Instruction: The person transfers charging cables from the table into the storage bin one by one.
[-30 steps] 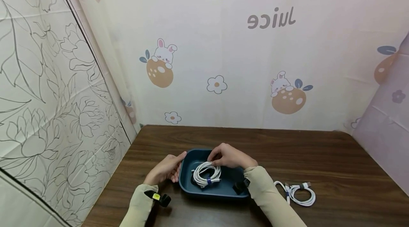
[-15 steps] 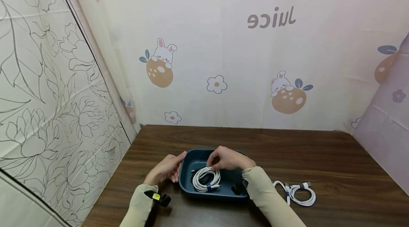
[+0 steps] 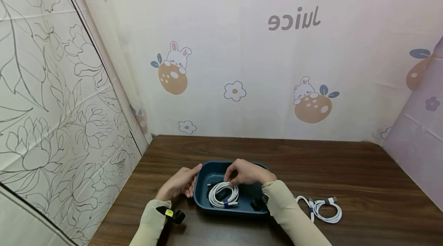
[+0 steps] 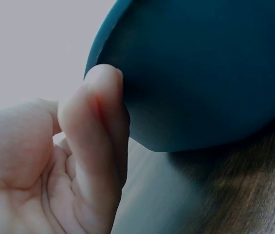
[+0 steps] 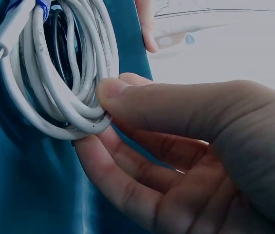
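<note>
A coil of white charging cable (image 3: 212,196), bound with a blue tie, lies in a dark blue box (image 3: 245,196) on the table. Thumb and fingers of my right hand (image 3: 248,172) pinch the coil's far edge; the right wrist view shows the thumb on top of the strands (image 5: 109,44) and fingers beneath. Under the white coil a black cable (image 5: 58,46) partly shows. At the box's left side, my left hand (image 3: 178,184) holds the wall, thumb at the rim and fingers curled against the outside.
Right of the box, two more white cables rest on the brown wooden table (image 3: 373,184): one coil with a dark tie (image 3: 333,220) and one beside it (image 3: 304,199), partly hidden by my right sleeve. A printed curtain (image 3: 242,46) hangs behind the table.
My right hand and the white cable coil have lowered slightly toward the near side, deeper into the box. My left hand has stayed at the wall.
</note>
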A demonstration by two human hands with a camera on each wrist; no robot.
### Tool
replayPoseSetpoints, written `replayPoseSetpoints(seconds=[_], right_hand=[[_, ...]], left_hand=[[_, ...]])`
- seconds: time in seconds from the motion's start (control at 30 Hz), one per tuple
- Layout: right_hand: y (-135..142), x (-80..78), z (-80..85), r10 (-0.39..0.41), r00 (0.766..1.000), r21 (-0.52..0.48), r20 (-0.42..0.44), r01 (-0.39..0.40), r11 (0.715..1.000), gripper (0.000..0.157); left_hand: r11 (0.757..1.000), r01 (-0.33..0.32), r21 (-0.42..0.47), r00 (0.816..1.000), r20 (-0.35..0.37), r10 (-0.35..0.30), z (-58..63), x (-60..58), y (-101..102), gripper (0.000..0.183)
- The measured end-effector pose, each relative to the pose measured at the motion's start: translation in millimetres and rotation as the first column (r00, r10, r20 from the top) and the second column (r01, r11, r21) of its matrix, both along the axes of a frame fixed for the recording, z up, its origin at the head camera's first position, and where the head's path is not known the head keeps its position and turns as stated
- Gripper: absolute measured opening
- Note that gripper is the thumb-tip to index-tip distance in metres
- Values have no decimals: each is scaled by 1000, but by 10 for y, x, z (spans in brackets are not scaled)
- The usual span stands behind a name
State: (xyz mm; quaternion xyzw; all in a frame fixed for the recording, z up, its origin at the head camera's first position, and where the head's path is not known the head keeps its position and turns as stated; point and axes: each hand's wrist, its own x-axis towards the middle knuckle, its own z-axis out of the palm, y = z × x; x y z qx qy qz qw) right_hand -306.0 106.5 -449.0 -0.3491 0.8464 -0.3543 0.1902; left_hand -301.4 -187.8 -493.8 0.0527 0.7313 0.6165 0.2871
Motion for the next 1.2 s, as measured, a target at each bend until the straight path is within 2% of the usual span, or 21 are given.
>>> replayPoseSetpoints(seconds=[0.63, 1.2], right_hand=[[18, 18, 29, -9, 1000, 10, 21, 9, 1000, 13], [170, 88, 244, -35, 999, -31, -1, 35, 999, 20]], left_hand=[[1000, 2, 0, 1000, -7, -2, -4, 8, -6, 65], [1000, 2, 1, 1000, -9, -2, 2, 20, 0, 65]])
